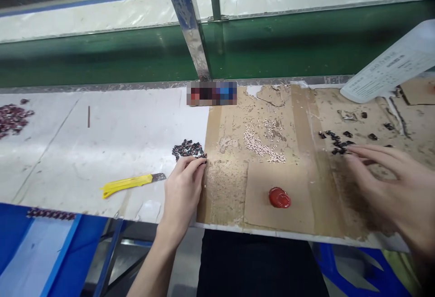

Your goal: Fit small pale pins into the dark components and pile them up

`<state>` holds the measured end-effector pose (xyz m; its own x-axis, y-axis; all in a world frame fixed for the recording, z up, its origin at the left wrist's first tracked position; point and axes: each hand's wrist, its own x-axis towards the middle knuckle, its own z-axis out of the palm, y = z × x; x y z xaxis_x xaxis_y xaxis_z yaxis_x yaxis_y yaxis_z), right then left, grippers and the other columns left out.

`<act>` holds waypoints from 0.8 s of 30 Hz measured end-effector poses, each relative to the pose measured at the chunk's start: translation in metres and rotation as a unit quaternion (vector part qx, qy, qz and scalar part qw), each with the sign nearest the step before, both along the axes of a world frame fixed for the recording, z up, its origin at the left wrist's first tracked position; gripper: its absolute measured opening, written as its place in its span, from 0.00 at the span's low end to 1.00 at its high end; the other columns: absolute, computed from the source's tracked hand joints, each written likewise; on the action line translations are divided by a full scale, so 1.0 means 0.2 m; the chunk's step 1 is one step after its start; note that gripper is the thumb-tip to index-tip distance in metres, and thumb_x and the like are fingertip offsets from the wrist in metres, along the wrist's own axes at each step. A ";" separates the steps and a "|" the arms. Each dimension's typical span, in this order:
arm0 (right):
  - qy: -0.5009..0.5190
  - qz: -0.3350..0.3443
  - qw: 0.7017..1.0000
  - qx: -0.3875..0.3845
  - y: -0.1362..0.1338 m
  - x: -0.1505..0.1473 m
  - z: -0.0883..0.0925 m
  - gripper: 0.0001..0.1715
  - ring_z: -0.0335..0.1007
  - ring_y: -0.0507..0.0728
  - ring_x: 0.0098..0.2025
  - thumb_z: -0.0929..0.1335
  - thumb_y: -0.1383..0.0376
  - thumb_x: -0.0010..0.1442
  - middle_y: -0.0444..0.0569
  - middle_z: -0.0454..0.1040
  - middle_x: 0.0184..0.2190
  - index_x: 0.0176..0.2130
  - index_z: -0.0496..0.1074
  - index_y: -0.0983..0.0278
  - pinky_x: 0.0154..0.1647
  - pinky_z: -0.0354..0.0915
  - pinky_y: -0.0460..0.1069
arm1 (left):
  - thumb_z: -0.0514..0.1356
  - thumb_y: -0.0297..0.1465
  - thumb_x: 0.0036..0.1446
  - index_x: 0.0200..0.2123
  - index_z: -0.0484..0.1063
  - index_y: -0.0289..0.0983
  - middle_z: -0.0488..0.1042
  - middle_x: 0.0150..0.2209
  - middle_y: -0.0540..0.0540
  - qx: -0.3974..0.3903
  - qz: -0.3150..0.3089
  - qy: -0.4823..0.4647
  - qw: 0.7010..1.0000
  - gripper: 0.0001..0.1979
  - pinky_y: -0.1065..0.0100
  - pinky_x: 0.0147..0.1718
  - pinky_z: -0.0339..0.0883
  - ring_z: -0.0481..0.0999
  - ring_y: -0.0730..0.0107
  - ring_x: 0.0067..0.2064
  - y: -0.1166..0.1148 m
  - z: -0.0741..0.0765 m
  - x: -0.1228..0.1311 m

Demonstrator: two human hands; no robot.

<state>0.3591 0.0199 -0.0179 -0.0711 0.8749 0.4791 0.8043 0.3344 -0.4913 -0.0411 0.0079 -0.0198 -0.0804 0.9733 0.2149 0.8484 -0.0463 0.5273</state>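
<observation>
My left hand [183, 188] rests at the left edge of a worn cardboard sheet [278, 170], fingers curled together, their tips touching a small heap of dark little parts [188, 148]. What they pinch, if anything, is hidden. My right hand [384, 184] hovers over the right side of the cardboard with fingers stretched out and apart, tips next to a scatter of dark small parts [336, 142]. A patch of tiny pale bits [260, 145] lies on the cardboard between my hands. A red blob [279, 197] sits near the front edge.
A yellow utility knife [131, 183] lies left of my left hand. Another heap of dark parts [12, 118] is at the far left. A printed white sheet [390, 68] lies at the back right. A green conveyor belt [288, 43] and a metal post [190, 25] stand behind.
</observation>
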 end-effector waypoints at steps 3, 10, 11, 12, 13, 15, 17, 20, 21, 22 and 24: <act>-0.089 0.055 0.994 -0.011 0.10 -0.31 0.06 0.12 0.80 0.65 0.50 0.72 0.62 0.69 0.53 0.82 0.49 0.51 0.82 0.59 0.51 0.74 0.59 | 0.58 0.30 0.70 0.45 0.81 0.41 0.82 0.46 0.43 0.021 -0.006 -0.003 1.000 0.10 0.60 0.46 0.76 0.83 0.58 0.44 -0.01 -0.01 0.00; -0.150 0.156 0.972 -0.095 0.27 -0.63 0.01 0.13 0.78 0.61 0.43 0.67 0.70 0.71 0.53 0.83 0.44 0.44 0.83 0.63 0.42 0.72 0.56 | 0.61 0.31 0.70 0.45 0.77 0.38 0.82 0.45 0.42 0.073 0.038 -0.062 0.995 0.05 0.58 0.48 0.78 0.82 0.60 0.43 -0.04 0.00 0.00; -0.149 0.156 0.972 -0.095 0.28 -0.64 0.01 0.14 0.78 0.61 0.42 0.66 0.71 0.71 0.53 0.83 0.43 0.42 0.83 0.63 0.40 0.71 0.55 | 0.61 0.32 0.70 0.48 0.76 0.38 0.82 0.46 0.42 0.071 0.046 -0.074 0.994 0.07 0.59 0.46 0.79 0.82 0.62 0.43 -0.05 0.01 0.01; -0.145 0.154 0.973 -0.094 0.28 -0.64 0.01 0.15 0.79 0.60 0.41 0.66 0.72 0.71 0.53 0.84 0.42 0.40 0.83 0.64 0.40 0.71 0.55 | 0.61 0.32 0.70 0.51 0.75 0.38 0.81 0.46 0.42 0.063 0.049 -0.094 0.992 0.08 0.61 0.45 0.80 0.83 0.63 0.43 -0.05 0.02 0.03; -0.139 0.151 0.974 -0.094 0.28 -0.63 0.01 0.15 0.79 0.60 0.40 0.66 0.72 0.70 0.53 0.84 0.42 0.40 0.84 0.64 0.39 0.71 0.55 | 0.61 0.31 0.70 0.53 0.74 0.38 0.81 0.46 0.43 0.051 0.048 -0.127 0.989 0.10 0.63 0.43 0.80 0.84 0.65 0.43 -0.05 0.04 0.04; -0.118 0.143 0.978 -0.092 0.27 -0.63 0.02 0.13 0.80 0.61 0.40 0.68 0.72 0.69 0.52 0.85 0.41 0.40 0.84 0.63 0.39 0.71 0.55 | 0.62 0.31 0.70 0.54 0.74 0.38 0.80 0.44 0.45 0.016 0.034 -0.223 0.974 0.11 0.67 0.41 0.81 0.85 0.67 0.41 -0.05 0.07 0.08; -0.085 0.126 0.984 -0.089 0.26 -0.62 0.03 0.11 0.81 0.61 0.40 0.70 0.71 0.67 0.49 0.86 0.40 0.41 0.85 0.60 0.39 0.73 0.56 | 0.64 0.30 0.68 0.49 0.77 0.39 0.80 0.43 0.46 -0.011 0.013 -0.309 0.951 0.08 0.68 0.41 0.80 0.84 0.70 0.40 -0.05 0.10 0.12; -0.010 0.088 0.993 -0.084 0.24 -0.59 0.05 0.08 0.84 0.60 0.39 0.73 0.67 0.66 0.47 0.87 0.39 0.41 0.85 0.58 0.41 0.76 0.56 | 0.65 0.28 0.67 0.43 0.80 0.39 0.81 0.41 0.47 -0.017 -0.011 -0.356 0.934 0.04 0.71 0.39 0.79 0.83 0.72 0.39 -0.05 0.12 0.20; 0.018 0.070 0.994 -0.082 0.23 -0.57 0.05 0.07 0.84 0.60 0.39 0.74 0.66 0.66 0.47 0.87 0.39 0.42 0.85 0.58 0.42 0.78 0.55 | 0.65 0.27 0.67 0.43 0.81 0.40 0.81 0.40 0.48 -0.015 -0.016 -0.366 0.930 0.04 0.71 0.39 0.79 0.83 0.72 0.38 -0.05 0.13 0.23; 0.040 0.052 0.995 -0.078 0.22 -0.56 0.06 0.06 0.85 0.59 0.39 0.74 0.65 0.66 0.47 0.87 0.39 0.42 0.85 0.58 0.42 0.79 0.54 | 0.64 0.27 0.67 0.45 0.81 0.40 0.82 0.38 0.49 -0.011 -0.024 -0.377 0.926 0.05 0.72 0.38 0.79 0.83 0.73 0.37 -0.05 0.14 0.27; 0.114 0.023 0.989 -0.096 0.19 -0.53 0.07 0.06 0.86 0.58 0.38 0.75 0.62 0.66 0.47 0.87 0.38 0.43 0.85 0.58 0.41 0.81 0.52 | 0.64 0.25 0.68 0.47 0.80 0.39 0.83 0.38 0.49 0.006 -0.059 -0.386 0.921 0.08 0.73 0.38 0.80 0.83 0.74 0.37 -0.04 0.15 0.34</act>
